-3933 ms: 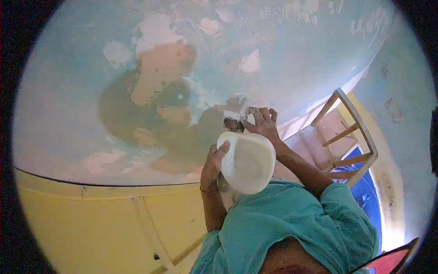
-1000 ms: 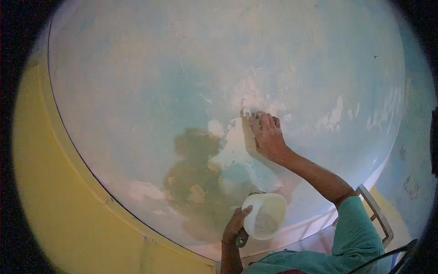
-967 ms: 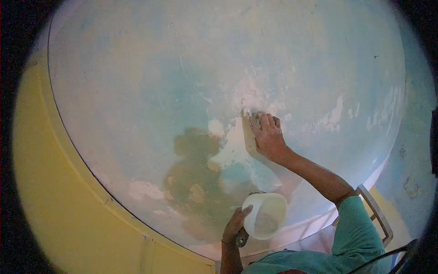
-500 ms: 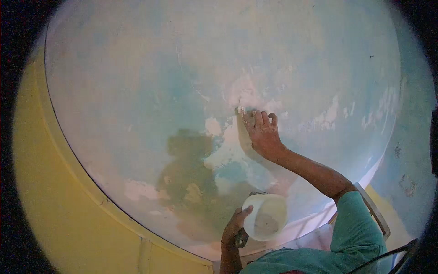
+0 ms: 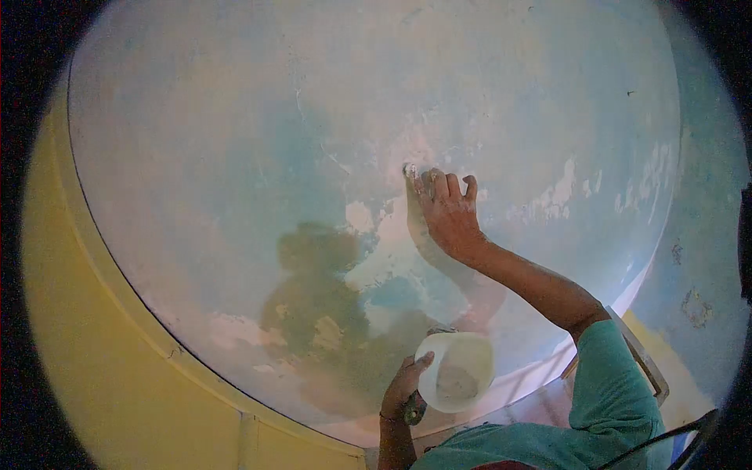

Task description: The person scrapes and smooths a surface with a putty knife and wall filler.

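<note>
My right hand [image 5: 446,213] is raised against a blue, patchy painted surface [image 5: 235,157] and grips a small putty blade [image 5: 410,170], whose tip presses on a pale filled patch. Fresh white filler [image 5: 392,251] streaks the surface just below the hand. Lower down, my left hand [image 5: 403,385] holds a white plastic bowl [image 5: 459,368] by its rim, with greyish filler inside. A small dark object shows under that hand; I cannot tell what it is. A brown-green bare patch [image 5: 313,305] lies left of the bowl.
A yellow wall with a raised border [image 5: 117,368] curves around the left and bottom. A wooden frame [image 5: 646,368] stands at the lower right beside my teal sleeve [image 5: 611,392]. A red-edged object [image 5: 689,442] sits in the bottom right corner.
About four seconds ago my right hand was at the bowl with the blade. Over the last second it has slid the blade up and slightly left. The bowl has stayed about level.
</note>
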Tool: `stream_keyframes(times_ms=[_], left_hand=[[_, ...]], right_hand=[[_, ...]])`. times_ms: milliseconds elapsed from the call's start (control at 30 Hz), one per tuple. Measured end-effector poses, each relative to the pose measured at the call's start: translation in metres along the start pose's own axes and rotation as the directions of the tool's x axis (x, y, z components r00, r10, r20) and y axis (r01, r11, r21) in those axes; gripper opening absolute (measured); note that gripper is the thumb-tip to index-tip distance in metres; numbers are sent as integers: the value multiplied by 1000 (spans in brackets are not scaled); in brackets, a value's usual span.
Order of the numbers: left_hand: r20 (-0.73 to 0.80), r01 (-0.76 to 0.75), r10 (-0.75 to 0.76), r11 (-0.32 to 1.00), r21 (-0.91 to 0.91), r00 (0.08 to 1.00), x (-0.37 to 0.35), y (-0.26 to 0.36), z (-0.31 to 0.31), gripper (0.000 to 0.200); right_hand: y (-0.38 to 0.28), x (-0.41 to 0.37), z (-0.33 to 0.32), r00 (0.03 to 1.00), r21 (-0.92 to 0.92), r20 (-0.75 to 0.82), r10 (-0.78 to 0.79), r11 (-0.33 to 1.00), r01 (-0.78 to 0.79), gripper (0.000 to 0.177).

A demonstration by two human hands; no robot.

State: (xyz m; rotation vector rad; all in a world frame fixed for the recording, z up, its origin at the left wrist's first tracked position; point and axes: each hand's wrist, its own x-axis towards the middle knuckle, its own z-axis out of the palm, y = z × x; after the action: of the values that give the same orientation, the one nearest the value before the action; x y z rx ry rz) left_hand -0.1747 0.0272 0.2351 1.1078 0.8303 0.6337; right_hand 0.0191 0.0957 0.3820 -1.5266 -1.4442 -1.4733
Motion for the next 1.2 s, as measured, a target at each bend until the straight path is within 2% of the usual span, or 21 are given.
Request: stream_keyframes(times_ms=[67, 167, 267, 367, 500, 667, 767, 867, 967, 1067, 1167, 1200], left_hand=[[-78, 21, -20, 1000, 13, 997, 3, -3, 1, 37], [-37, 46, -43, 997, 60, 998, 2, -4, -2, 38], [35, 37, -38, 999, 37, 999, 14, -17, -13, 38], [35, 7, -5, 999, -40, 999, 15, -17, -8, 38], [109, -30, 26, 999, 34, 994, 33, -37, -27, 38], [62, -7, 0, 993, 117, 998, 22, -24, -20, 37], [90, 9, 0, 996, -92, 996, 13, -16, -12, 34], [-39, 62, -62, 998, 1, 997, 16, -18, -13, 35], [-35, 57, -63, 988, -144, 997, 6, -14, -5, 39], [-2, 72, -73, 997, -38, 997, 1, -5, -5, 39], [-8, 72, -72, 997, 33, 997, 19, -18, -15, 36], [18, 50, -50, 999, -1, 999, 26, -25, -20, 36]], right_hand=[[1, 0, 3, 1000, -33, -23, 4, 999, -4, 53], [2, 0, 5, 1000, -21, -29, -6, 1000, 5, 50], [1, -1, 11, 999, -48, -39, -4, 999, 3, 47], [-1, -1, 14, 998, -53, -65, -14, 999, 11, 44], [-4, 1, 12, 998, -83, -59, -5, 997, 0, 45], [-6, 2, 14, 999, -75, -38, 1, 997, -3, 47], [-6, 1, 12, 999, -109, -34, -15, 994, 12, 46], [-7, 0, 18, 998, -87, -65, -17, 996, 11, 43], [-8, 2, 10, 995, -90, -96, -33, 996, 25, 35], [-7, -1, 8, 997, -59, -63, -53, 997, 50, 29], [-6, 0, 4, 993, -24, -105, -58, 998, 55, 26], [-6, 1, 2, 993, -5, -104, -55, 998, 55, 27]])
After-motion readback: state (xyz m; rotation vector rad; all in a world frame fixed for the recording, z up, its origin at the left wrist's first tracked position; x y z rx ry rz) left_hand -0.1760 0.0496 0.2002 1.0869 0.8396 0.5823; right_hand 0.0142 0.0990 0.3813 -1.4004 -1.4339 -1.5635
